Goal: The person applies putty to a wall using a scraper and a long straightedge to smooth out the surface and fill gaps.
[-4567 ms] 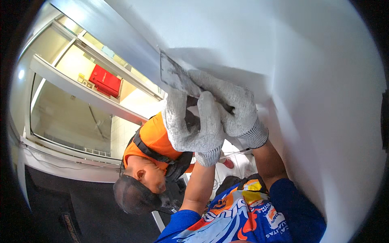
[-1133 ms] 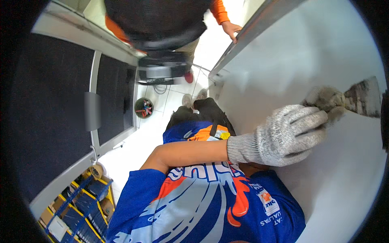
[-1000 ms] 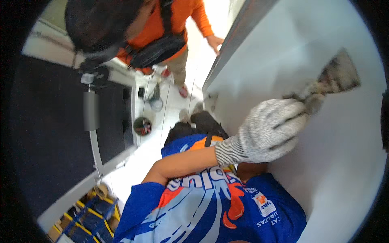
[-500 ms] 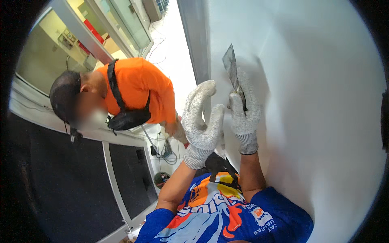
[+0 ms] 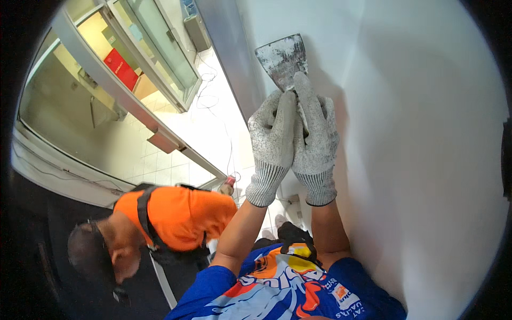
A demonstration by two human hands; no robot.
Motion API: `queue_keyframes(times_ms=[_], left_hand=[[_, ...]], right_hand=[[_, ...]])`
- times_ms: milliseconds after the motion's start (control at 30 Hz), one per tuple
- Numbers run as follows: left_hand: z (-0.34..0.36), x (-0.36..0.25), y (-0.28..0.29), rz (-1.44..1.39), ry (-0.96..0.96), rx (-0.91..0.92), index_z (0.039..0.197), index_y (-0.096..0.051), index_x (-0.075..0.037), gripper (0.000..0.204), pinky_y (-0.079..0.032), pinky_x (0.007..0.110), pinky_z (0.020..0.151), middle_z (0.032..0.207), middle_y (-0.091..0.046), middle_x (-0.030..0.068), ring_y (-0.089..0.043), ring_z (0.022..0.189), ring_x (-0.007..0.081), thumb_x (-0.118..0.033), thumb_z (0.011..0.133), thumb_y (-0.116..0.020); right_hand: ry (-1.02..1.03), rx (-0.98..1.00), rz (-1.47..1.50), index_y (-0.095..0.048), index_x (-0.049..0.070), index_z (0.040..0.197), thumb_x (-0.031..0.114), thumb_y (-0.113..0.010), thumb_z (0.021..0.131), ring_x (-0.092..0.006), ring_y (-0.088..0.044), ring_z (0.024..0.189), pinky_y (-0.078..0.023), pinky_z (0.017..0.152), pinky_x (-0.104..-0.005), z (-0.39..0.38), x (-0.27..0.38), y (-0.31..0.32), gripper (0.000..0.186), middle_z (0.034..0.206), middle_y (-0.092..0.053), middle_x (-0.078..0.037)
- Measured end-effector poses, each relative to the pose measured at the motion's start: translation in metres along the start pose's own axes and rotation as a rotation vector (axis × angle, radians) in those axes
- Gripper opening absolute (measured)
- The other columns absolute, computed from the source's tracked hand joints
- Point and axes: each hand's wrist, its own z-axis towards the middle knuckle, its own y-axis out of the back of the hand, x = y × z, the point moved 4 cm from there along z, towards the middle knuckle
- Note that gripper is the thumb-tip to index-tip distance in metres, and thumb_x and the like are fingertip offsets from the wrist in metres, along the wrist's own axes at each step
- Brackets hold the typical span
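A putty knife (image 5: 284,60) with a wide, stained metal blade points away from me, its flat face turned toward view. Both my hands wear grey knitted gloves and press together around its handle, which they mostly hide. My right hand (image 5: 316,133) is closed on it, with the index finger stretched up to the base of the blade. Against its left side, my left hand (image 5: 273,130) is closed too, the thumb lying along the handle just below the blade.
A pale smooth wall (image 5: 426,149) rises close on my right. At lower left, a person in an orange shirt (image 5: 176,216) bends forward near my left arm. Beyond are a glass door frame (image 5: 141,114) and a thin cable (image 5: 213,101) on the white tiled floor.
My left hand has come in from the open and joined my right on the putty knife. The blade has turned flat toward view. The person in orange now appears lower and nearer.
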Motion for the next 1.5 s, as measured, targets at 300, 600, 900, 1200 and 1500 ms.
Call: queue_keyframes(times_ms=[300,600,900,1200,1500], left_hand=[[0.021,0.009,0.005,0.081,-0.107,-0.085,0.112,-0.064,0.004,0.034,-0.049,0.025,0.074,0.091,-0.067,0.0071,-0.059,0.081,0.0096,-0.025,0.099,-0.054],[0.024,0.009,0.012,0.049,-0.040,-0.090,0.108,-0.065,0.004,0.031,-0.048,0.025,0.072,0.091,-0.067,0.0065,-0.059,0.081,0.0095,-0.024,0.098,-0.054],[0.004,0.007,0.013,0.056,0.018,-0.100,0.107,-0.063,0.005,0.028,-0.050,0.030,0.072,0.094,-0.067,0.0096,-0.061,0.082,0.0132,-0.020,0.097,-0.056],[0.014,-0.021,0.014,0.150,0.082,-0.033,0.108,-0.064,0.006,0.035,-0.050,0.027,0.069,0.083,-0.066,0.0089,-0.060,0.079,0.0119,-0.026,0.099,-0.053],[0.015,-0.017,0.016,0.250,-0.045,-0.050,0.102,-0.066,0.006,0.029,-0.049,0.026,0.061,0.082,-0.068,0.0086,-0.060,0.070,0.0101,-0.020,0.097,-0.055]], right_hand=[[0.036,0.054,-0.041,-0.051,0.020,0.139,0.011,-0.063,0.087,-0.0244,-0.066,0.087,-0.055,0.075,-0.0322,0.011,-0.015,-0.017,0.054,0.103,-0.058,-0.011],[0.126,0.007,-0.033,-0.050,0.022,0.140,0.008,-0.063,0.085,-0.0254,-0.066,0.090,-0.055,0.075,-0.0342,0.010,-0.019,-0.030,0.058,0.108,-0.059,-0.012],[0.011,0.029,0.086,-0.049,0.024,0.141,0.011,-0.069,0.079,-0.0278,-0.065,0.085,-0.055,0.072,-0.0371,-0.010,-0.029,-0.034,0.067,0.102,-0.058,-0.012],[0.063,-0.068,-0.004,-0.049,0.024,0.140,0.012,-0.068,0.080,-0.0281,-0.064,0.085,-0.054,0.068,-0.0367,-0.002,-0.013,-0.032,0.064,0.101,-0.058,-0.012],[0.054,0.022,0.007,-0.050,0.024,0.140,0.012,-0.069,0.078,-0.0273,-0.065,0.083,-0.054,0.068,-0.0366,0.000,-0.015,-0.026,0.065,0.098,-0.057,-0.012]])
